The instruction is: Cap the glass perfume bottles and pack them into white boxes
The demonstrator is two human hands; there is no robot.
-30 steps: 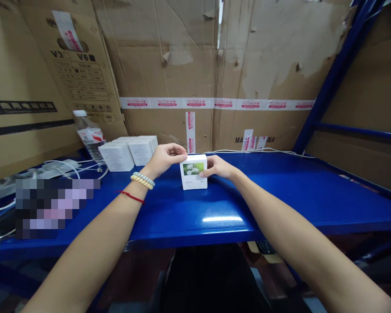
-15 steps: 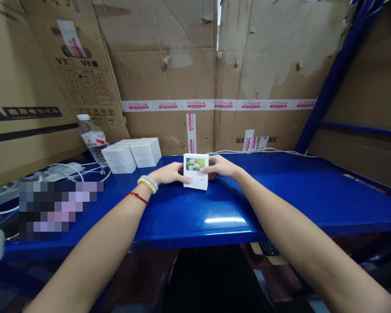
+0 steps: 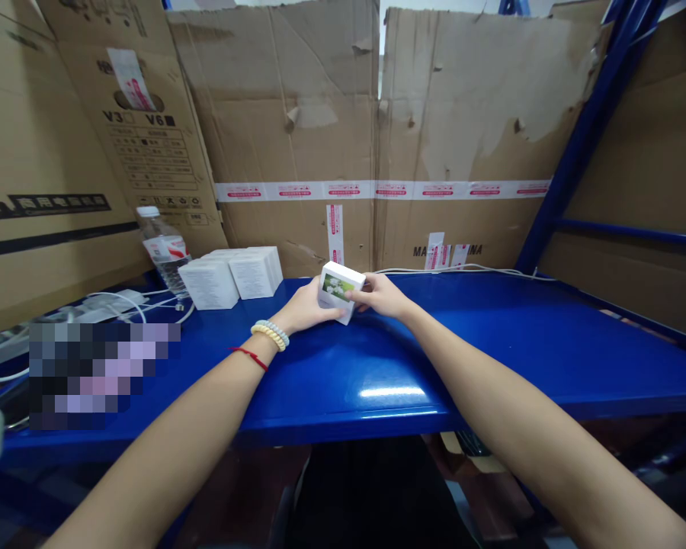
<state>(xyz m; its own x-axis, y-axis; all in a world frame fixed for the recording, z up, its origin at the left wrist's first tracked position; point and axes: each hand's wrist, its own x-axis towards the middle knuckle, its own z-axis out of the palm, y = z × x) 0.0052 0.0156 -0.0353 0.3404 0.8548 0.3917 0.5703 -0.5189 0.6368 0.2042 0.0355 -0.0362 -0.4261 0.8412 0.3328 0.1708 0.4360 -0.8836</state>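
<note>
A small white box [image 3: 336, 290] with a green flower picture on its front is held tilted above the blue table, its white top side showing. My left hand [image 3: 310, 306] grips its left side and lower part, the thumb across the front. At the right edge, my right hand [image 3: 382, 295] pinches the box, thumb on the picture and the other fingers mostly hidden behind. Several similar white boxes [image 3: 210, 285] stand in a group to the left, printed with small text.
A plastic bottle [image 3: 165, 248] stands behind the white boxes at the left. White cables and a power strip [image 3: 114, 303] lie beside a pixelated area. Cardboard [image 3: 297, 145] walls the back of the blue table [image 3: 520, 335]; a blue post [image 3: 572, 145] rises at the right.
The held box has tilted, so its top side shows and its lower end points to the right. My left hand has moved slightly right and wrapped further around it. The view has shifted slightly upward.
</note>
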